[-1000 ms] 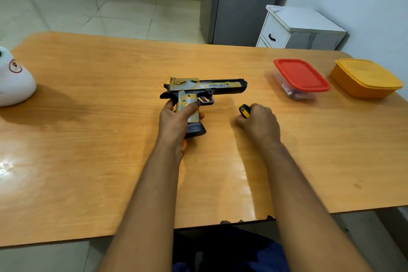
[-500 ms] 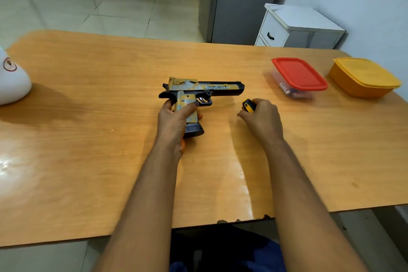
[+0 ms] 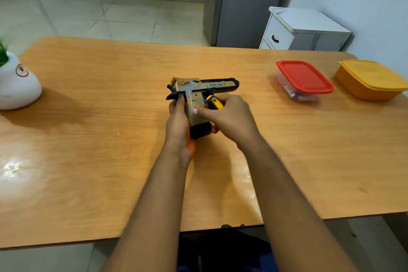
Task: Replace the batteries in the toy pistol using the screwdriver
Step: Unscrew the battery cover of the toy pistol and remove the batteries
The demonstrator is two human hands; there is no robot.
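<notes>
The toy pistol (image 3: 199,95) lies near the middle of the table (image 3: 88,139), its grip clasped by the left hand (image 3: 178,121), while the right hand (image 3: 227,115) grasps the yellow-and-black screwdriver (image 3: 213,102) against that grip. The task looks barely begun: no cover is off and no batteries show. Bare tabletop surrounds the work, with the red-lidded box (image 3: 305,78) and yellow box (image 3: 371,79) well apart to the right.
</notes>
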